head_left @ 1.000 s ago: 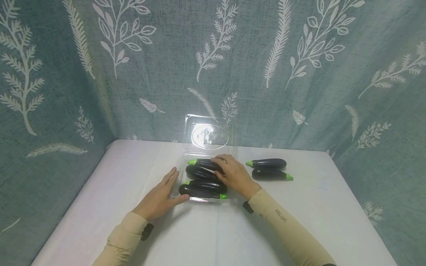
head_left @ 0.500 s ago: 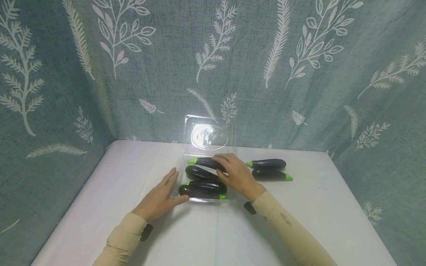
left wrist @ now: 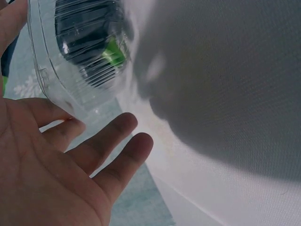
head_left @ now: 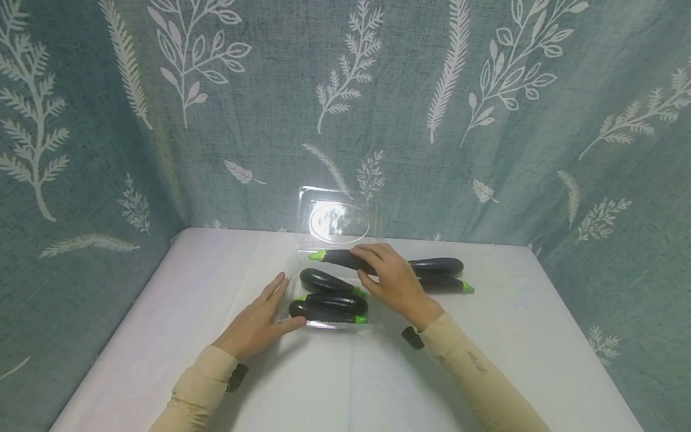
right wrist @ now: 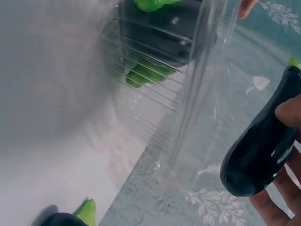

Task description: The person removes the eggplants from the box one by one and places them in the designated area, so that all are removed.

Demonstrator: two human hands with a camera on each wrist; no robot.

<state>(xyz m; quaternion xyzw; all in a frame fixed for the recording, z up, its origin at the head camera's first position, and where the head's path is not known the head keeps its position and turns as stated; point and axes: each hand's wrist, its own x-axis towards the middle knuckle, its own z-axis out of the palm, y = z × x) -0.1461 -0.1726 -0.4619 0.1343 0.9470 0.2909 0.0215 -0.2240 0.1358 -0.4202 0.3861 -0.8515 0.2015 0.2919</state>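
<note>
My right hand (head_left: 398, 283) pinches a dark purple eggplant (head_left: 340, 258) with a green stem end, held above the back of a clear plastic clamshell box (head_left: 330, 326). In the right wrist view the held eggplant (right wrist: 256, 146) hangs apart from the box wall (right wrist: 181, 101), thumb on one side and fingers on the other. Three more eggplants (head_left: 326, 281) lie side by side inside the box. My left hand (head_left: 255, 323) rests at the box's left side, fingers straight and thumb at the front rim. The left wrist view shows the left fingers (left wrist: 110, 141) spread beside the box.
The box's clear lid (head_left: 340, 223) stands raised at the back, in front of a green leaf-patterned curtain (head_left: 270, 120). Two eggplants (head_left: 444, 265) lie on the white table (head_left: 513, 336) right of the box, partly behind my right hand.
My right hand has lifted the rearmost eggplant from its place in the box and moved slightly right with it. My left hand has stayed in place.
</note>
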